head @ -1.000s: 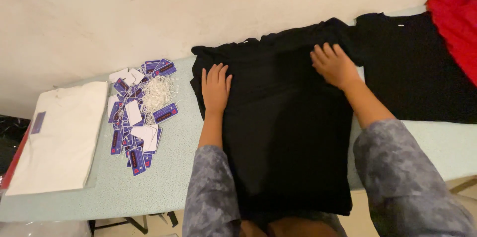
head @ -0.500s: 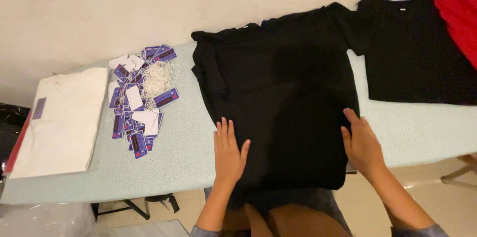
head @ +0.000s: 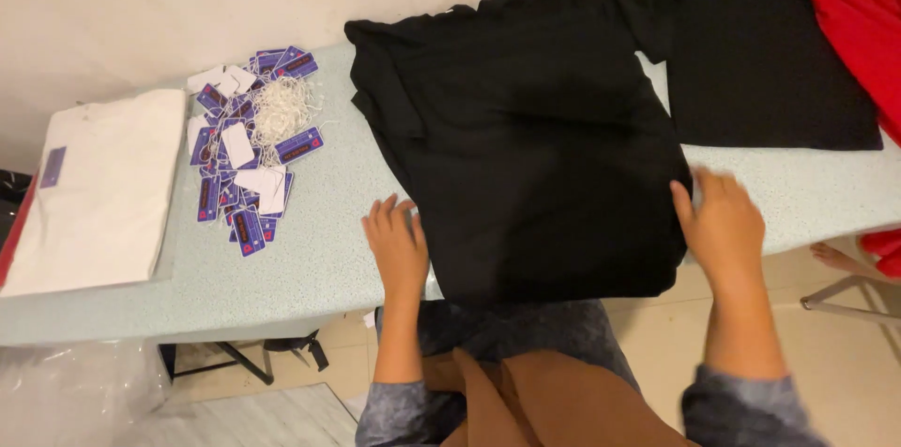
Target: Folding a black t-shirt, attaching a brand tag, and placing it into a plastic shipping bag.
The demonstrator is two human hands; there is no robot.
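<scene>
Lighting: warm, even indoor light from above, moderately bright; soft shadows only, no hard glare on the pale speckled table [head: 319,259]. Exposure: the black garment [head: 535,147] reads as a near-flat dark mass with folds barely separable, while the red cloth [head: 854,15] is strongly saturated. Sharpness: right hand [head: 727,227] smeared by motion blur, left hand [head: 397,245] slightly soft; mild wide-angle bending toward the frame edges.

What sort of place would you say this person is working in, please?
Probably a small garment packing or finishing workspace. Folded black garments lie on a long pale table against a plain wall, a heap of purple and white hang tags with strings sits beside them, and the person's hands rest at one garment's edges.
</scene>
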